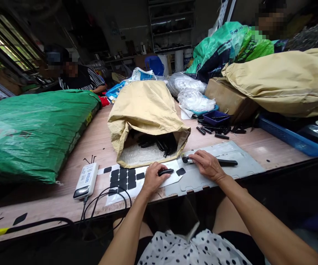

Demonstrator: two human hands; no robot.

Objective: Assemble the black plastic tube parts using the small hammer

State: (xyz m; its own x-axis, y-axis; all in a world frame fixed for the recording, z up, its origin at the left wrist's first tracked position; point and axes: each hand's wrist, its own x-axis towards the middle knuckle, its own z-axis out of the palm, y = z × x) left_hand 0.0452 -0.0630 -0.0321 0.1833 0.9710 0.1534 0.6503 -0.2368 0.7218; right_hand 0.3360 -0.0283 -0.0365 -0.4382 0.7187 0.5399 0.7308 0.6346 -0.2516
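Observation:
My left hand (154, 179) is closed round a small black elongated piece (165, 172), one end of which sticks out past the fingers. Beneath it lies a white sheet (133, 191) with rows of black rounded-square stickers (122, 179). On a grey board (241, 156), my right hand (207, 164) grips what looks like a small hammer (228, 162) near its head, its black handle pointing right. A tan woven sack (148, 106) lies just beyond the hands, its mouth facing me, with several black pieces (163, 142) inside.
Left stands a large green sack (32, 134); a white power bank (86, 180) with black cables lies nearby. Loose black pieces (222, 136), a purple tray (216, 117), a cardboard box (229, 99) and a blue tray (294, 136) are right. A person (78, 78) sits across.

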